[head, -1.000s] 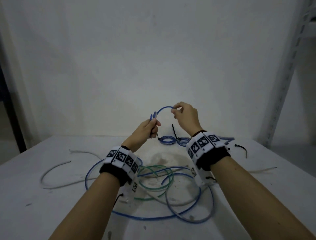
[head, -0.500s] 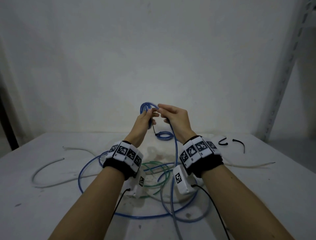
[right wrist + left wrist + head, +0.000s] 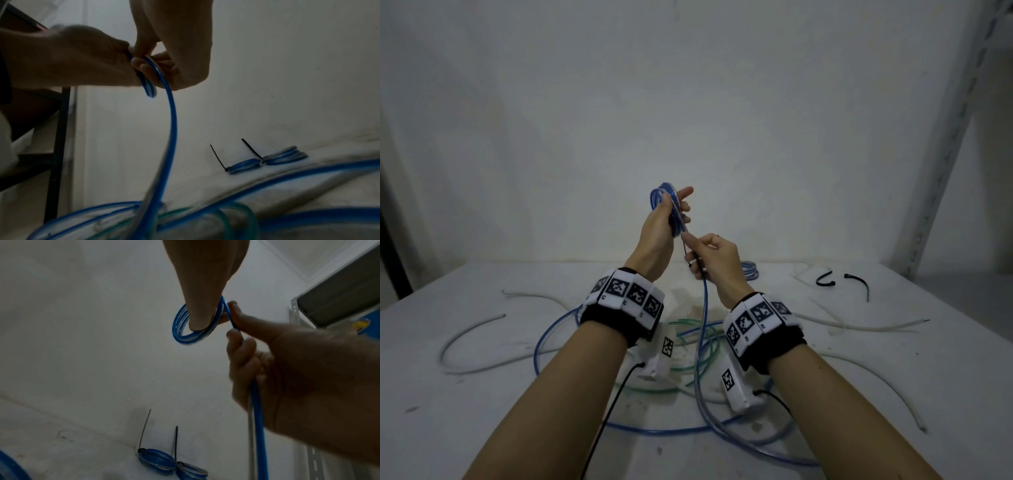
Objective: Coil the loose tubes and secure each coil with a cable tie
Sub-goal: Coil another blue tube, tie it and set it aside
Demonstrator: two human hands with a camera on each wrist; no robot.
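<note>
My left hand (image 3: 677,209) is raised above the table and grips a small coil of blue tube (image 3: 663,200), a few turns thick; in the left wrist view the coil (image 3: 180,331) loops round a finger. Just below it, my right hand (image 3: 693,251) pinches the same tube's loose run (image 3: 703,308), which drops to the table. The right wrist view shows that run (image 3: 172,123) leaving the coil (image 3: 149,88). A thin black strip (image 3: 685,247) hangs beside my right fingers. Two tied blue coils (image 3: 156,462) lie by the wall.
The blue tube's long slack (image 3: 654,428) loops over the white table (image 3: 448,428) under my forearms, tangled with a green tube (image 3: 698,330). White tubes (image 3: 476,342) lie left and right. Two loose black cable ties (image 3: 825,280) sit at the back right near a metal rack post (image 3: 945,164).
My right hand carried a loop of tube onto the coil, then slid down the tube below my left hand. The left hand has risen and the coil has gained a turn.
</note>
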